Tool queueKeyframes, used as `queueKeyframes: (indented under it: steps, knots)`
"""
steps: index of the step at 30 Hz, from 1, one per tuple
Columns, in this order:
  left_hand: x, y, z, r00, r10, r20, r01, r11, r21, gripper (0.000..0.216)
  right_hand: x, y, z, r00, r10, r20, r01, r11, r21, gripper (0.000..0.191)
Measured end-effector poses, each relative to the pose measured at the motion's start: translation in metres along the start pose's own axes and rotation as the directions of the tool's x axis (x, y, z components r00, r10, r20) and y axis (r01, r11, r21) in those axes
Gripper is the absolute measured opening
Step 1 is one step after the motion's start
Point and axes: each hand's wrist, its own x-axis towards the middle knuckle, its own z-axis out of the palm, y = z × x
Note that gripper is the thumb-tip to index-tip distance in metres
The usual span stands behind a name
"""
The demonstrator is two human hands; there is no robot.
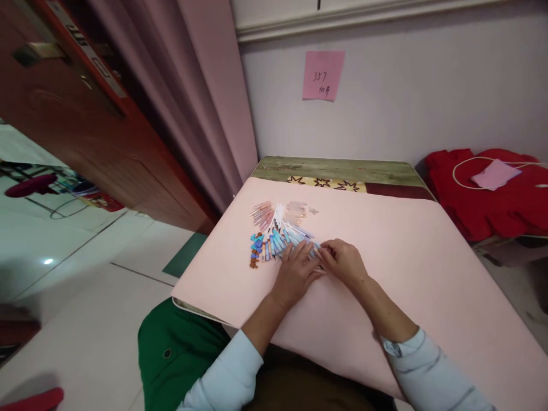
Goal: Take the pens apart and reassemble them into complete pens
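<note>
My left hand (pixel 295 271) lies palm down with fingers stretched over the near edge of a fan of blue pen-like tubes (pixel 277 242). Close beside it, my right hand (pixel 342 260) has thumb and fingertips pinched together at the right end of the tubes. Whatever sits in that pinch is too small and hidden to name. Left of the fan is a column of small blue and brown pieces (pixel 257 251). Behind it are thin white sticks with dark tips (pixel 278 216), a bundle of pinkish tubes (pixel 262 214) and a bundle of clear tubes (pixel 295 213).
A pale pink sheet (pixel 385 245) covers the table. Some tiny clear bits (pixel 314 211) lie behind the tubes. Red cloth (pixel 449 200) with a pink paper and white cord is at the right. A curtain (pixel 214 85) and brown door (pixel 107 137) stand at the left.
</note>
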Motion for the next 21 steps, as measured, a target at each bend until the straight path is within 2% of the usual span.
queueKeyframes:
  steps: [3,8,16,21]
  knots:
    - [-0.003,-0.004,0.001,0.997,-0.062,-0.039,0.063,0.998,0.025,0.026,-0.001,-0.002,0.002,1.000,-0.014,0.006,0.013,1.000,0.017,0.024]
    - [-0.012,-0.011,-0.006,0.995,-0.079,-0.066,0.082,0.996,0.041,0.027,0.000,-0.003,0.002,0.999,-0.041,0.011,0.041,0.999,0.033,0.024]
    - [-0.027,-0.019,-0.013,0.986,-0.107,-0.125,0.116,0.991,0.066,0.031,-0.001,0.001,0.005,0.998,0.016,-0.057,-0.012,0.998,0.063,0.023]
    - [-0.029,-0.017,-0.018,0.981,-0.117,-0.158,0.118,0.993,-0.002,0.054,-0.003,0.003,0.005,0.997,0.001,-0.074,0.004,0.998,0.069,0.025]
